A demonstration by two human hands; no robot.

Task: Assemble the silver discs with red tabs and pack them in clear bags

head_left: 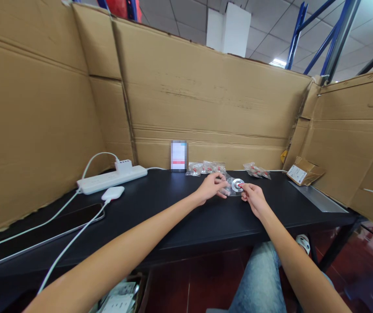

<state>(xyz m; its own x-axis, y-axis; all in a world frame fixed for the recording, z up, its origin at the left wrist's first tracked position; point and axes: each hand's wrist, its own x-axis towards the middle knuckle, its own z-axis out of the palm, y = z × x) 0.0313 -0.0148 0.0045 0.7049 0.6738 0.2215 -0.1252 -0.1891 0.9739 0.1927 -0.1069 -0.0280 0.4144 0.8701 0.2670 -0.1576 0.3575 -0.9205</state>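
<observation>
My right hand (pixel 253 199) is to the right of the propped screen (pixel 179 156) and nearer to me than it, thumb and forefinger pinched on a small red piece (pixel 240 185) that sits over the middle of a round silver disc (pixel 236 185). The disc lies to the right of the screen and closer to my body, on or against a clear plastic bag (pixel 228 190); I cannot tell whether it is inside the plastic or on top. My left hand (pixel 211 186), the nearer of the two to the screen, has its fingers half curled at the bag's left edge, and I cannot tell whether they grip the plastic or only touch it. Just beside the screen on its right are bagged parts (pixel 194 168) with bits of red showing, and farther right of it lies another cluster of bags (pixel 256 170). Well to the right of the screen is a brown packet (pixel 305 171) with a white label. Off to the screen's left is a white power strip (pixel 98 182), with a white puck (pixel 113 192) in front of it and a dark flat device (pixel 43 234) still farther left and nearer to me. The cardboard wall (pixel 206 95) rises behind the screen, and the black tabletop (pixel 160 217) spreads out in front of it.
</observation>
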